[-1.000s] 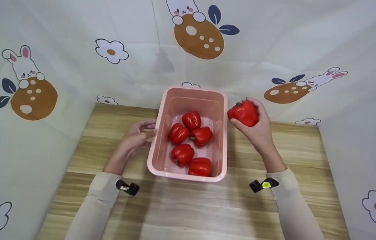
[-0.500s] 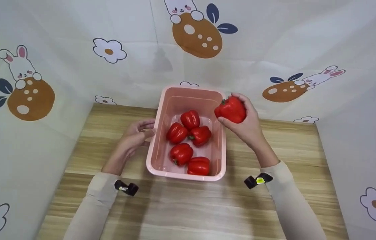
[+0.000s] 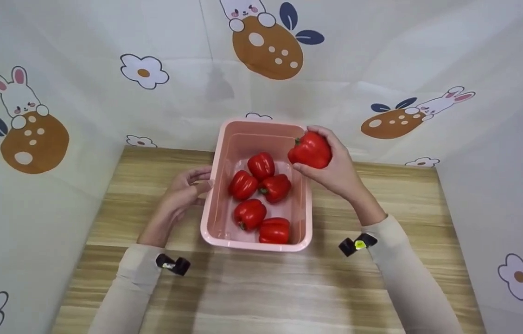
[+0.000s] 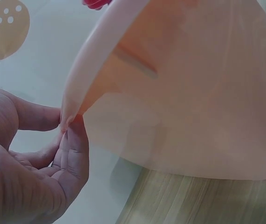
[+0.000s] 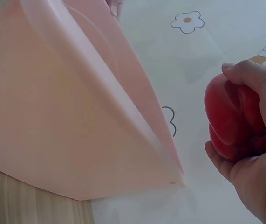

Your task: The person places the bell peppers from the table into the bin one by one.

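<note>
A pink plastic basin [image 3: 257,247] stands on the wooden table with several red bell peppers [image 3: 250,215] lying on its bottom. My left hand [image 3: 182,192] pinches the basin's left rim between thumb and fingers, which the left wrist view shows close up at the rim [image 4: 88,65]. In my right hand [image 3: 338,171] is another red bell pepper [image 3: 312,150], held above the basin's far right rim with its green stem toward the left. The right wrist view shows thumb and fingers curled round this pepper [image 5: 233,116], apart from the basin wall [image 5: 67,116].
Pale cloth walls [image 3: 335,60] printed with rabbits and flowers enclose the table at the back and both sides. The wooden tabletop [image 3: 261,287] extends in front of the basin and to both sides. A black wrist camera [image 3: 173,264] sits on each sleeve.
My right hand has carried its bell pepper leftward, from beside the basin to over its right rim. The left hand keeps its grip on the rim. The whole view has shifted slightly.
</note>
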The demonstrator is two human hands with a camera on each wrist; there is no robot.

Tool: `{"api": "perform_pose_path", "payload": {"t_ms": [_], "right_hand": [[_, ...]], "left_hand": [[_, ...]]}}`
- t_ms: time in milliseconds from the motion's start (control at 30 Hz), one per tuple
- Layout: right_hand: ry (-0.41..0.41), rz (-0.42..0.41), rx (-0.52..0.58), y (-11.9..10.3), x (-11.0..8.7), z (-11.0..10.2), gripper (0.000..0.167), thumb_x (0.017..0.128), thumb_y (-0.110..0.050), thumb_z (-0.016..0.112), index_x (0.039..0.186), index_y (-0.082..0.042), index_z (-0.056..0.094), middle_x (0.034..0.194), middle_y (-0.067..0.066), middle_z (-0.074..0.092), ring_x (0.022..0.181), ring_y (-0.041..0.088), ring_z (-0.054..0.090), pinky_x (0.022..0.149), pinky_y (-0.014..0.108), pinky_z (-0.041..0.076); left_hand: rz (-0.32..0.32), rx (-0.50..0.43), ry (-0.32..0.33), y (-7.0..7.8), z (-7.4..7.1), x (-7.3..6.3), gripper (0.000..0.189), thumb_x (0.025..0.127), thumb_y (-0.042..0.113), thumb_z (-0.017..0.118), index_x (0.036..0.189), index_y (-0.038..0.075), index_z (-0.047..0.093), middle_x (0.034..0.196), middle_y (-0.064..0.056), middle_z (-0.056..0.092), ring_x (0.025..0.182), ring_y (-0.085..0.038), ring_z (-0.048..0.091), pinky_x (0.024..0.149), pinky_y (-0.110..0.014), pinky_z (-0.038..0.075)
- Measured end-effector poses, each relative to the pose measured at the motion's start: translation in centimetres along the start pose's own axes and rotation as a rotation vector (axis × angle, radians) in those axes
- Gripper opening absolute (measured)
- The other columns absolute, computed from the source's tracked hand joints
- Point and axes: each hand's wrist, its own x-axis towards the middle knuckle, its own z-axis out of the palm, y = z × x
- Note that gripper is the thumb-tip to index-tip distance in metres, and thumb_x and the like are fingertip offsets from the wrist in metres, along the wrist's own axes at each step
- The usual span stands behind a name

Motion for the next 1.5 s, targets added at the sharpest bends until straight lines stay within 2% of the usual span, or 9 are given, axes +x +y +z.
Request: {"api": "perform_pose_path", "payload": {"t_ms": [133, 467, 667, 967, 1267, 1500], "right_hand": [[-0.029, -0.023, -0.01, -0.6, 0.6, 0.4, 0.083, 0.081, -0.026, 0.092, 0.152, -0.02, 0.049, 0.146, 0.001, 0.056, 0.133, 0.023, 0.054, 0.104, 0.05, 0.064], [-0.151, -0.076, -0.059, -1.6, 1.3, 1.4, 0.082, 0.081, -0.024, 0.092, 0.152, -0.023, 0.049, 0.148, 0.006, 0.057, 0.133, 0.025, 0.057, 0.105, 0.05, 0.064], [-0.229, -0.116, -0.147, -1.9, 1.7, 1.7, 0.08, 0.081, -0.023, 0.092, 0.149, -0.023, 0.049, 0.143, 0.0, 0.057, 0.131, 0.021, 0.057, 0.104, 0.047, 0.064], [-0.358, -0.141, -0.286, -2.3, 2.3, 2.2, 0.079, 0.083, -0.023, 0.089, 0.151, -0.02, 0.047, 0.145, 0.005, 0.056, 0.133, 0.026, 0.057, 0.107, 0.05, 0.063], [-0.414, -0.244, -0.382, -2.6, 3.2, 2.4, 0.076, 0.083, -0.023, 0.09, 0.148, -0.019, 0.05, 0.143, 0.005, 0.058, 0.13, 0.025, 0.06, 0.108, 0.047, 0.062], [-0.428, -0.241, -0.446, -2.4, 3.1, 2.8, 0.078, 0.084, -0.028, 0.09, 0.15, -0.023, 0.048, 0.146, 0.004, 0.052, 0.129, 0.025, 0.06, 0.107, 0.046, 0.064]], "left_hand": [[0.001, -0.002, 0.006, -0.1, -0.1, 0.0, 0.056, 0.101, 0.002, 0.057, 0.154, -0.008, 0.043, 0.145, -0.024, 0.052, 0.099, -0.014, 0.069, 0.082, -0.035, 0.071], [0.0, -0.006, 0.009, -0.2, 0.1, 0.1, 0.056, 0.101, 0.002, 0.058, 0.154, -0.007, 0.044, 0.145, -0.025, 0.051, 0.103, -0.018, 0.069, 0.085, -0.038, 0.071], [0.001, -0.011, -0.005, 0.0, 0.3, 0.2, 0.058, 0.1, 0.001, 0.058, 0.155, -0.006, 0.043, 0.146, -0.024, 0.051, 0.109, -0.023, 0.068, 0.088, -0.039, 0.07], [-0.002, -0.011, 0.015, 0.3, 0.2, 0.0, 0.057, 0.1, 0.002, 0.059, 0.155, -0.003, 0.045, 0.146, -0.022, 0.051, 0.104, -0.019, 0.069, 0.084, -0.036, 0.071], [0.006, -0.002, 0.027, 0.1, 0.3, 0.2, 0.057, 0.1, 0.002, 0.06, 0.154, -0.005, 0.045, 0.146, -0.023, 0.052, 0.105, -0.02, 0.069, 0.087, -0.039, 0.071], [-0.004, -0.005, 0.013, -0.1, 0.1, -0.1, 0.058, 0.1, 0.002, 0.06, 0.155, -0.005, 0.043, 0.148, -0.024, 0.051, 0.106, -0.02, 0.068, 0.088, -0.039, 0.071]]}}
